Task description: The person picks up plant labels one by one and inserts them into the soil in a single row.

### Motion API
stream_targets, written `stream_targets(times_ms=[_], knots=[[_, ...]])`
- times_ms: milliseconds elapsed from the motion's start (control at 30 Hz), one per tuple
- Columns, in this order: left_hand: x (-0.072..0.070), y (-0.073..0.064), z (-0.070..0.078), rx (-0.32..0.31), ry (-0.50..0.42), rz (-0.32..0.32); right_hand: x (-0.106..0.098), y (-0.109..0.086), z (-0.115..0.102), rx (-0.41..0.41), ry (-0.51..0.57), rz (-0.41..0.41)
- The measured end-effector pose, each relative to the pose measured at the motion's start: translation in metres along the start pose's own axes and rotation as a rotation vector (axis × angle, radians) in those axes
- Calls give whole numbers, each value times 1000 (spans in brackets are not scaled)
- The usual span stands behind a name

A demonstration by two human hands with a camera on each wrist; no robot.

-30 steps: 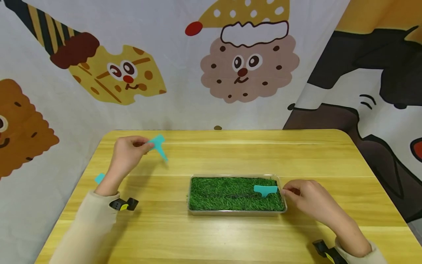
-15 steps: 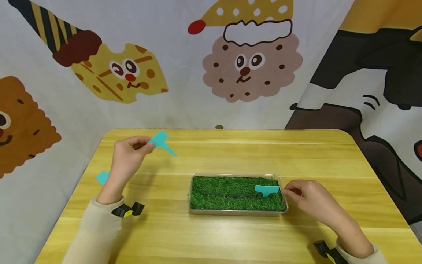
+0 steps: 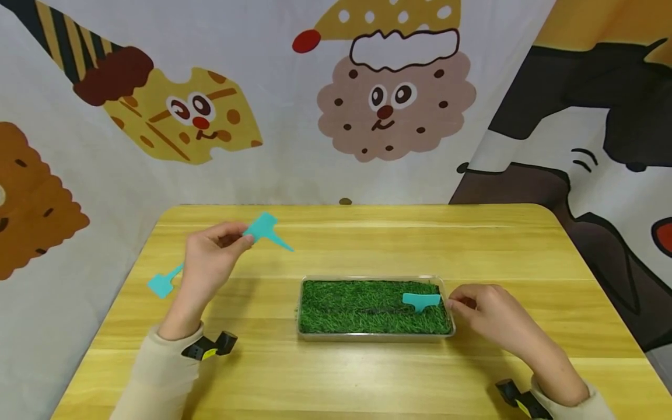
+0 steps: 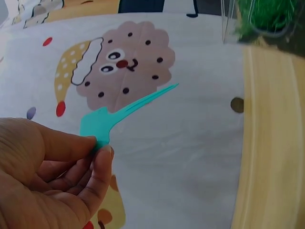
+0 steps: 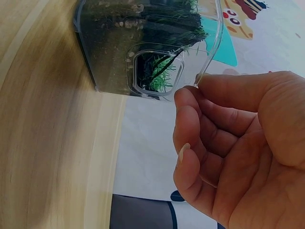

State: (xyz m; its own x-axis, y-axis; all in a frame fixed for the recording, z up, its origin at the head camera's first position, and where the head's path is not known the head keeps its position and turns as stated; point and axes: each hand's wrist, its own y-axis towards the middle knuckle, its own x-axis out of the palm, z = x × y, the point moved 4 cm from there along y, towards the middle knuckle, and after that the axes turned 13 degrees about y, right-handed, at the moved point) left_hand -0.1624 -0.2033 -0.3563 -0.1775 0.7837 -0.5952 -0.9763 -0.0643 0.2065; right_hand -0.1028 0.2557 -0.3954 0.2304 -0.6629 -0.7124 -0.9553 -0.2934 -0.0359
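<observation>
The step in hand looks to be bringing a teal label to a strip of turf: the left hand pinches the held label between thumb and forefinger by its broad head, in the air over the far left part of the table. The right hand pinches the rim of the clear container at its right end with thumb and forefinger, the other fingers curled, apparently steadying it. The container sits slightly right of the table's middle, well apart from the left and right edges.

If the held label is meant for the green turf inside, the next move calls for carrying it toward the table's right edge, turning the spike downward and pressing it in, perhaps along the dark seam running lengthwise.

The held label is flat and T-shaped, with a notched, plate-like head and a long spike that narrows to a sharp tip, with a line along its length. The spike points toward the container's side. A matching planted label stands near the right end of the turf, only its head and a short stem showing. A loose label lies near the table's left edge, its spike partly hidden by the left wrist.
</observation>
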Motion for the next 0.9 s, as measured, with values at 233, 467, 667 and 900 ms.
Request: stream_targets(times_ms=[233, 467, 667, 900], knots=[[13, -9, 6, 24, -64, -12, 1, 1, -1, 3, -3, 0], [27, -13, 12, 49, -95, -35, 0, 0, 0, 15, -8, 2], [37, -19, 18, 93, -114, -45, 0, 0, 0, 15, -11, 5], [50, -25, 28, 166, -136, -64, 1, 0, 0, 17, -12, 8]])
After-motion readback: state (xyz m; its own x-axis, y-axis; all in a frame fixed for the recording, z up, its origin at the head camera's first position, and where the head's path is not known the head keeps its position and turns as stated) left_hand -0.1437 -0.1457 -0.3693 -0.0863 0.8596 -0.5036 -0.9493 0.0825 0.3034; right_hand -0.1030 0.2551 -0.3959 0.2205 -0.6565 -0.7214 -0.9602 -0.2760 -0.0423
